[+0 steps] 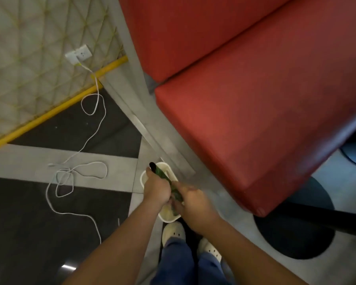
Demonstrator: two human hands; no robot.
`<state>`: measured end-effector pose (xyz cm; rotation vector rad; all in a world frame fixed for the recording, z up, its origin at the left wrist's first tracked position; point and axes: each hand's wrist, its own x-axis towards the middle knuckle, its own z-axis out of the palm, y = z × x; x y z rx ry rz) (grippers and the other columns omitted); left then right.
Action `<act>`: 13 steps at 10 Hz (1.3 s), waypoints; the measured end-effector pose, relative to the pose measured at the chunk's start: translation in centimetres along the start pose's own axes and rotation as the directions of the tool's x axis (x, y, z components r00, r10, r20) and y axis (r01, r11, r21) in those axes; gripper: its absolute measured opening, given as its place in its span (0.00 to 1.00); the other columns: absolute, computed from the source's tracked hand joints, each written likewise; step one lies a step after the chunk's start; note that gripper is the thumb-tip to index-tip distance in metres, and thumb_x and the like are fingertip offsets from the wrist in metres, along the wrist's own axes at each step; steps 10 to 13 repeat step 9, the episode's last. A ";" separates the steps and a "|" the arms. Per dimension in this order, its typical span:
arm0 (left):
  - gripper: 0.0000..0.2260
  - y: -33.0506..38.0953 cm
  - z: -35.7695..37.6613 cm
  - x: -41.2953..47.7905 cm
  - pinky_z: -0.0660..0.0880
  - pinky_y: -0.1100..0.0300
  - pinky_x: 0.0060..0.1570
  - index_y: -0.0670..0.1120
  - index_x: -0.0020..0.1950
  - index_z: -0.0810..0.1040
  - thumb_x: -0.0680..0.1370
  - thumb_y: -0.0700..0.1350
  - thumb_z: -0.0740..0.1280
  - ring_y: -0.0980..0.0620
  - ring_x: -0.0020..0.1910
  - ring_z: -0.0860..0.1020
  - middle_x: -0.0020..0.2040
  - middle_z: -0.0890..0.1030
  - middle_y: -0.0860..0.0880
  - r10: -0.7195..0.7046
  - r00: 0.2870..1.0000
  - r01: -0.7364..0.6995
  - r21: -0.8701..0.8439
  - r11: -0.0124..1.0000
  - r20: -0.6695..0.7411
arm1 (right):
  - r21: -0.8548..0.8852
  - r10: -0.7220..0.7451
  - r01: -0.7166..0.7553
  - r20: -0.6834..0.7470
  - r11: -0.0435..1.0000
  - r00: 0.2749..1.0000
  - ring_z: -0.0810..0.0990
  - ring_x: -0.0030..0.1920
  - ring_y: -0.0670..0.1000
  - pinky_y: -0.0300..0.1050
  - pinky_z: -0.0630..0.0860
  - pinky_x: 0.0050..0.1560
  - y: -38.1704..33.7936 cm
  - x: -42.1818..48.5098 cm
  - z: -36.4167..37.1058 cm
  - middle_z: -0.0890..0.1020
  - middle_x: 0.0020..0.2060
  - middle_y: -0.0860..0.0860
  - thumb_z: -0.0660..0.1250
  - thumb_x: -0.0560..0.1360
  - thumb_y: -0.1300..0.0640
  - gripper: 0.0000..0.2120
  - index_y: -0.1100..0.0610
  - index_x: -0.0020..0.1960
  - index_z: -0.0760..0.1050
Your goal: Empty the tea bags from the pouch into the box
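A: Where's the pouch?
B: Low centre of the frame: the green pouch sits over the white box, the left hand and right hand both gripping it.
A: Tips?
B: Keep its mouth above the box, then squeeze gently. Tea bags aren't visible.

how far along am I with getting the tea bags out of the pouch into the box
Midway, it seems. Both hands, left hand and right hand, hold the green pouch over the white box. Pale contents already show inside the box. Whether the pouch is empty cannot be seen.
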<state>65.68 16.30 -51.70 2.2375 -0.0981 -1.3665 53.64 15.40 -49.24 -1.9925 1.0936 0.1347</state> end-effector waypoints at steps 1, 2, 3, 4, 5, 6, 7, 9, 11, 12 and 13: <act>0.28 -1.8 0.7 2.7 0.78 0.39 0.48 0.58 0.76 0.46 0.79 0.40 0.51 0.40 0.48 0.74 0.61 0.72 0.40 -0.008 1.000 0.008 0.046 0.999 0.002 | -0.206 -0.027 -0.043 -0.325 0.978 0.945 0.69 0.68 0.61 0.58 0.67 0.68 2.8 1.0 -1.5 0.74 0.65 0.57 0.62 0.73 0.49 0.22 0.54 0.65 0.74; 0.28 -2.8 1.6 4.5 0.79 0.43 0.42 0.59 0.76 0.45 0.81 0.40 0.49 0.40 0.48 0.72 0.63 0.71 0.40 -0.041 0.999 0.040 0.047 0.998 0.029 | -0.316 0.130 -0.276 -0.413 0.908 0.901 0.53 0.74 0.66 0.67 0.59 0.70 5.1 2.2 -4.6 0.60 0.75 0.58 0.69 0.72 0.53 0.31 0.49 0.72 0.63; 0.28 -4.0 2.4 6.4 0.79 0.39 0.46 0.59 0.76 0.45 0.81 0.40 0.50 0.36 0.54 0.74 0.65 0.71 0.39 -0.067 0.998 0.066 0.053 0.996 0.021 | -0.366 0.293 -0.402 -0.318 0.839 0.901 0.43 0.76 0.66 0.70 0.53 0.71 7.2 3.4 -5.2 0.46 0.78 0.54 0.68 0.73 0.52 0.39 0.44 0.76 0.49; 0.32 -5.4 2.8 8.0 0.79 0.39 0.47 0.57 0.77 0.43 0.80 0.40 0.57 0.35 0.56 0.75 0.65 0.72 0.39 -0.135 0.991 0.134 0.027 0.991 0.014 | -0.430 0.289 -0.401 -0.304 0.809 0.908 0.41 0.75 0.67 0.71 0.52 0.70 7.8 3.7 -4.4 0.41 0.77 0.55 0.67 0.73 0.50 0.43 0.46 0.77 0.42; 0.37 -6.5 3.2 8.8 0.80 0.41 0.46 0.55 0.77 0.43 0.78 0.43 0.64 0.35 0.56 0.75 0.63 0.72 0.38 -0.185 0.982 0.185 0.012 0.983 0.045 | -0.454 0.271 -0.397 -0.320 0.798 0.908 0.40 0.75 0.68 0.71 0.51 0.69 8.2 3.8 -4.0 0.40 0.77 0.56 0.67 0.72 0.49 0.44 0.48 0.77 0.40; 0.32 -7.0 3.4 9.1 0.77 0.40 0.54 0.54 0.77 0.50 0.78 0.46 0.64 0.35 0.59 0.74 0.62 0.72 0.39 -0.169 0.983 0.160 0.132 0.978 0.065 | -0.451 0.278 -0.401 -0.314 0.797 0.908 0.39 0.75 0.68 0.71 0.50 0.69 8.1 3.9 -4.1 0.39 0.77 0.56 0.66 0.72 0.49 0.44 0.48 0.77 0.40; 0.24 -7.0 2.8 8.4 0.73 0.44 0.61 0.50 0.74 0.61 0.78 0.45 0.61 0.37 0.60 0.74 0.64 0.73 0.38 -0.075 0.988 0.031 0.309 0.951 0.133 | -0.445 0.304 -0.408 -0.289 0.797 0.908 0.40 0.75 0.68 0.70 0.51 0.70 7.4 3.7 -4.4 0.40 0.77 0.56 0.66 0.72 0.49 0.44 0.48 0.77 0.40; 0.17 -2.8 -0.2 4.7 0.70 0.58 0.50 0.49 0.66 0.73 0.78 0.44 0.59 0.47 0.48 0.74 0.59 0.77 0.44 0.108 0.973 -0.182 0.394 0.901 0.202 | -0.260 0.372 -0.432 -0.252 0.863 0.893 0.45 0.76 0.63 0.64 0.52 0.73 3.3 2.7 -6.4 0.46 0.78 0.54 0.63 0.74 0.47 0.36 0.48 0.76 0.49; 0.17 -2.8 -0.2 4.7 0.70 0.58 0.50 0.49 0.66 0.73 0.78 0.44 0.59 0.47 0.48 0.74 0.59 0.77 0.44 0.108 0.973 -0.182 0.394 0.901 0.202 | -0.260 0.372 -0.432 -0.252 0.863 0.893 0.45 0.76 0.63 0.64 0.52 0.73 3.3 2.7 -6.4 0.46 0.78 0.54 0.63 0.74 0.47 0.36 0.48 0.76 0.49; 0.17 -2.8 -0.2 4.7 0.70 0.58 0.50 0.49 0.66 0.73 0.78 0.44 0.59 0.47 0.48 0.74 0.59 0.77 0.44 0.108 0.973 -0.182 0.394 0.901 0.202 | -0.260 0.372 -0.432 -0.252 0.863 0.893 0.45 0.76 0.63 0.64 0.52 0.73 3.3 2.7 -6.4 0.46 0.78 0.54 0.63 0.74 0.47 0.36 0.48 0.76 0.49; 0.17 -2.8 -0.2 4.7 0.70 0.58 0.50 0.49 0.66 0.73 0.78 0.44 0.59 0.47 0.48 0.74 0.59 0.77 0.44 0.108 0.973 -0.182 0.394 0.901 0.202 | -0.260 0.372 -0.432 -0.252 0.863 0.893 0.45 0.76 0.63 0.64 0.52 0.73 3.3 2.7 -6.4 0.46 0.78 0.54 0.63 0.74 0.47 0.36 0.48 0.76 0.49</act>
